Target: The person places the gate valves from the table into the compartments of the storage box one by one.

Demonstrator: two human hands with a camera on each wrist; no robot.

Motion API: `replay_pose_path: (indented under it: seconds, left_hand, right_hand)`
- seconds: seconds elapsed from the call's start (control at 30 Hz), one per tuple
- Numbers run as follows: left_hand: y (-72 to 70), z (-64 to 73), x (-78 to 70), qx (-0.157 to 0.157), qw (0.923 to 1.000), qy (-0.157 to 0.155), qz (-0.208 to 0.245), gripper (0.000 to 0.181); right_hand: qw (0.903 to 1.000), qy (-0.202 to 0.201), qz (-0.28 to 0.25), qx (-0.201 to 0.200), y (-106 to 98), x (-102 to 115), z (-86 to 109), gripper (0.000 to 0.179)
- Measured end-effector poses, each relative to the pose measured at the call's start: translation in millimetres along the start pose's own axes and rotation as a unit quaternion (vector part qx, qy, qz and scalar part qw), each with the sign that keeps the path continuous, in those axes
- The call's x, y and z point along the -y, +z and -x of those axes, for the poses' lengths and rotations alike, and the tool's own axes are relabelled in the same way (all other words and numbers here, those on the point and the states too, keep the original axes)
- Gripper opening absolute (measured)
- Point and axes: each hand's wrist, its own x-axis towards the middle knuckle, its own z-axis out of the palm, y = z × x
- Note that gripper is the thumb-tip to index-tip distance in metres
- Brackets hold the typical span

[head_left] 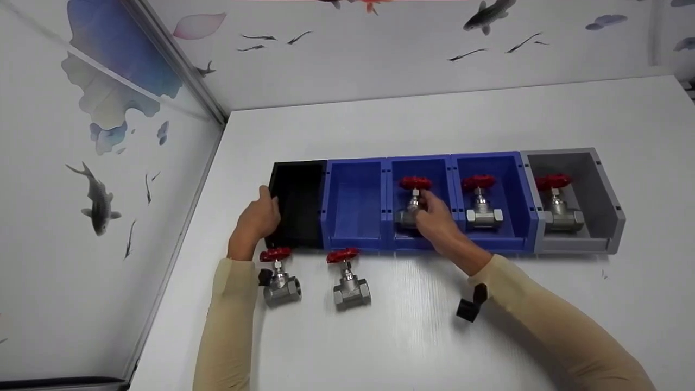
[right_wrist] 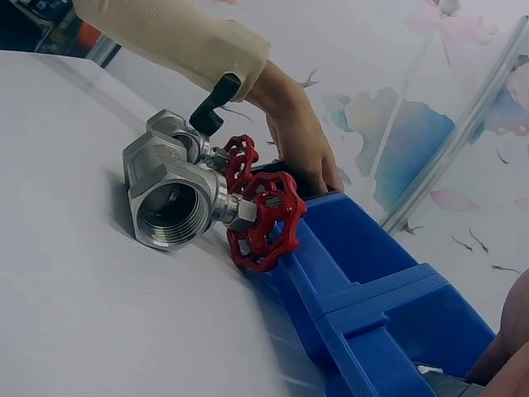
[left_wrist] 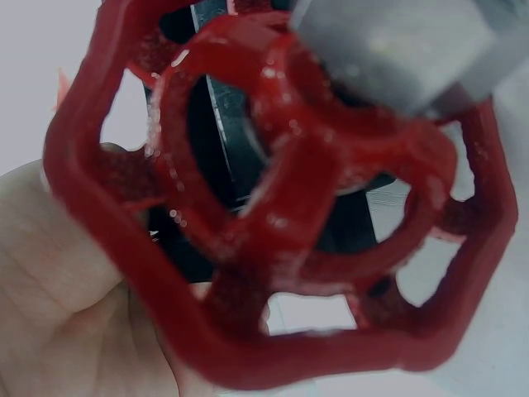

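My left hand [head_left: 256, 220] grips the left wall of the black bin [head_left: 297, 203] at the row's left end. In the middle blue bin [head_left: 399, 168], my right hand [head_left: 438, 224] holds a steel valve [head_left: 406, 218] by its neck, just below the red handwheel [head_left: 415, 182]; the hand covers part of the valve's body. Two similar valves lie in front of the bins: one valve [head_left: 282, 290] close to my left wrist, another valve [head_left: 352, 292] farther right. Close up in the left wrist view, a red handwheel [left_wrist: 281, 215] hides much of the black bin.
An empty-looking blue bin [head_left: 355, 203] stands beside the black one. To the right, another blue bin [head_left: 513, 190] and a grey bin [head_left: 600, 195] each contain a valve. White panels with painted fish [head_left: 100, 203] border the table [head_left: 412, 331] at left and back.
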Motion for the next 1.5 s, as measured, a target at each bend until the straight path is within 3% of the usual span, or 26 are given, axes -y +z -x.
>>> replay_pose_path:
  seconds: [0.3, 1.07, 1.5]
  left_hand:
    - [-0.8, 0.5, -0.9, 0.007, 0.9999, -0.002, 0.009, 0.034]
    - [2.1, -0.7, 1.1, 0.001, 1.0000, -0.007, 0.006, 0.032]
    - [3.0, -0.5, 2.3, -0.011, 0.9999, 0.007, 0.008, 0.029]
  right_hand:
    - [0.9998, -0.017, 0.003, -0.006, 0.4, -1.1, -0.7, 0.054]
    - [0.9987, 0.007, 0.050, -0.001, -1.6, 0.2, 0.0, 0.061]
    - [0.9993, 0.009, 0.037, 0.004, -1.1, 0.2, -0.4, 0.061]
